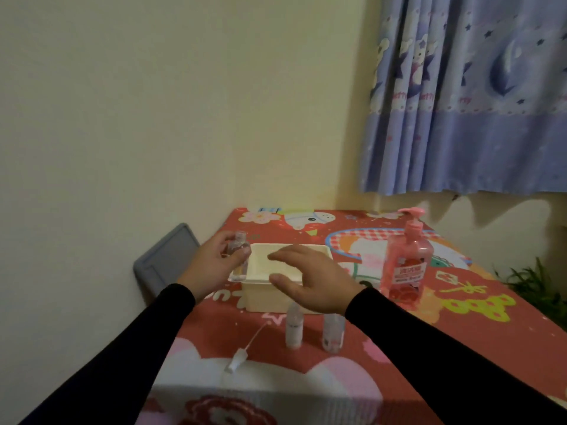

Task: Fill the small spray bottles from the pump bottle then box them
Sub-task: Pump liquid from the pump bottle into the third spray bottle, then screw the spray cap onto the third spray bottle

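Beside the box (260, 297), my left hand (211, 265) grips a small spray bottle (238, 256), uncapped for filling. My right hand (310, 279) hovers spread, empty.

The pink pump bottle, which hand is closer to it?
The right hand. It hovers open over the box, just left of the pink pump bottle. The left hand is farther left, past the box, gripping a small bottle.
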Demonstrator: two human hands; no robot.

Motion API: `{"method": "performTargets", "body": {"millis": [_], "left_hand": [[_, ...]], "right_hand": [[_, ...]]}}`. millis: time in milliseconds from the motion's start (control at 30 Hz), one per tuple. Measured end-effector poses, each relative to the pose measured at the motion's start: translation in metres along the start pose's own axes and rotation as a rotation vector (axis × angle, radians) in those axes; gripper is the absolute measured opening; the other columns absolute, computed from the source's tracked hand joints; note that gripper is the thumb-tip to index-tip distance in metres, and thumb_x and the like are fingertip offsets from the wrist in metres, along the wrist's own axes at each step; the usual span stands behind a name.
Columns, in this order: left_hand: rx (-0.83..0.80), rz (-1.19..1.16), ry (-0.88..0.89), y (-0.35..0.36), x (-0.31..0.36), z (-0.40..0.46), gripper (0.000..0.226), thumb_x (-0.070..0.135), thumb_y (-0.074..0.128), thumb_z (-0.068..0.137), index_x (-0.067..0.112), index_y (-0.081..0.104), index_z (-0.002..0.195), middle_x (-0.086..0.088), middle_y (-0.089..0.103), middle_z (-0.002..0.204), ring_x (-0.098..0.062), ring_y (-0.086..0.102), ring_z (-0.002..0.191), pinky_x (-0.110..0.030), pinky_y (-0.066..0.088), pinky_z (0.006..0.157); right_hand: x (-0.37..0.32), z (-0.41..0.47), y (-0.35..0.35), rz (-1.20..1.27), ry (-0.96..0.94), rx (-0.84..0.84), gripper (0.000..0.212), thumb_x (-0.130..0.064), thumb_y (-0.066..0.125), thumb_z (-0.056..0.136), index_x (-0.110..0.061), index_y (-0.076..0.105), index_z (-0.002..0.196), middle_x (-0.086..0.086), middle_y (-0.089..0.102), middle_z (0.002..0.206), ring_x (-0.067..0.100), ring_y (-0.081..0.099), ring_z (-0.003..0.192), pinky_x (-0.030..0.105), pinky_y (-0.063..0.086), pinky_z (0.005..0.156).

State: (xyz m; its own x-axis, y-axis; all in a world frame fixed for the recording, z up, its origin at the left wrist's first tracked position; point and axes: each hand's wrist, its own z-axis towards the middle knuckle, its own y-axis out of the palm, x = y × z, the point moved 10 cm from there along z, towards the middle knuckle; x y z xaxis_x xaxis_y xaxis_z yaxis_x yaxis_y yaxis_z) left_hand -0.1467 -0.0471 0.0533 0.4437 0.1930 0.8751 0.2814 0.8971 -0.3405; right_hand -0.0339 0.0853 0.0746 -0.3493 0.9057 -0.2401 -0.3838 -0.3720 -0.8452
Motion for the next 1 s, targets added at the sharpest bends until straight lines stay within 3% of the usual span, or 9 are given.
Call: {"method": "performTargets", "body": {"millis": [233, 367, 533, 600, 767, 867, 1000], "left_hand": [[0.029, 0.025, -0.034, -0.028, -0.017, -0.018, 0.036, 0.029, 0.071, 0.085, 0.016, 0.058, 0.117, 0.001, 0.069, 0.110, -0.016, 0.065, 0.105, -0.042, 0.050, 0.097], [0.043, 0.021, -0.069, -0.034, -0.027, -0.029, 0.024, 0.019, 0.067, 0.090, 0.025, 0.055, 0.109, 0.002, 0.067, 0.109, -0.017, 0.064, 0.104, -0.037, 0.049, 0.098], [0.042, 0.061, -0.081, -0.040, -0.039, -0.034, 0.024, 0.022, 0.068, 0.089, 0.026, 0.056, 0.110, 0.002, 0.069, 0.108, -0.018, 0.064, 0.106, -0.038, 0.049, 0.097], [0.030, 0.076, -0.094, -0.041, -0.043, -0.035, 0.025, 0.028, 0.069, 0.088, 0.027, 0.058, 0.111, 0.003, 0.069, 0.111, -0.016, 0.064, 0.107, -0.041, 0.048, 0.100], [0.013, 0.104, -0.128, -0.042, -0.052, -0.037, 0.056, 0.050, 0.067, 0.080, 0.023, 0.054, 0.127, 0.003, 0.066, 0.121, -0.016, 0.062, 0.111, -0.045, 0.048, 0.101], [0.014, 0.094, -0.130, -0.038, -0.052, -0.037, 0.054, 0.045, 0.068, 0.084, 0.021, 0.053, 0.129, 0.002, 0.065, 0.123, -0.016, 0.061, 0.111, -0.044, 0.048, 0.101], [0.011, 0.092, -0.136, -0.036, -0.056, -0.035, 0.048, 0.038, 0.066, 0.088, 0.021, 0.052, 0.131, 0.001, 0.064, 0.125, -0.016, 0.060, 0.113, -0.042, 0.047, 0.101]], "right_hand": [[-0.040, -0.003, 0.103, 0.002, -0.154, -0.247, 0.042, -0.030, 0.058, 0.092, -0.018, 0.057, 0.132, 0.008, 0.061, 0.128, 0.025, 0.056, 0.116, 0.035, 0.044, 0.097], [-0.042, -0.012, 0.149, -0.036, -0.187, -0.392, 0.038, -0.022, 0.058, 0.090, -0.016, 0.059, 0.128, 0.013, 0.062, 0.123, 0.031, 0.055, 0.114, 0.040, 0.045, 0.096], [-0.042, -0.021, 0.189, -0.153, -0.311, -0.528, 0.046, -0.016, 0.054, 0.086, -0.018, 0.056, 0.133, 0.008, 0.057, 0.135, 0.029, 0.048, 0.126, 0.047, 0.043, 0.101], [-0.044, -0.023, 0.195, -0.193, -0.345, -0.545, 0.042, -0.017, 0.052, 0.088, -0.021, 0.058, 0.130, 0.004, 0.056, 0.138, 0.027, 0.045, 0.130, 0.050, 0.042, 0.101], [-0.053, -0.026, 0.198, -0.213, -0.412, -0.531, 0.030, -0.015, 0.052, 0.094, -0.018, 0.063, 0.122, 0.006, 0.060, 0.132, 0.024, 0.049, 0.128, 0.047, 0.045, 0.098], [-0.052, -0.025, 0.200, -0.216, -0.426, -0.509, 0.029, -0.014, 0.051, 0.095, -0.017, 0.062, 0.122, 0.007, 0.061, 0.131, 0.026, 0.052, 0.124, 0.047, 0.045, 0.098], [-0.054, -0.015, 0.181, -0.158, -0.419, -0.375, 0.025, -0.018, 0.049, 0.095, -0.015, 0.060, 0.118, 0.010, 0.065, 0.115, 0.030, 0.062, 0.103, 0.045, 0.053, 0.082]]}}
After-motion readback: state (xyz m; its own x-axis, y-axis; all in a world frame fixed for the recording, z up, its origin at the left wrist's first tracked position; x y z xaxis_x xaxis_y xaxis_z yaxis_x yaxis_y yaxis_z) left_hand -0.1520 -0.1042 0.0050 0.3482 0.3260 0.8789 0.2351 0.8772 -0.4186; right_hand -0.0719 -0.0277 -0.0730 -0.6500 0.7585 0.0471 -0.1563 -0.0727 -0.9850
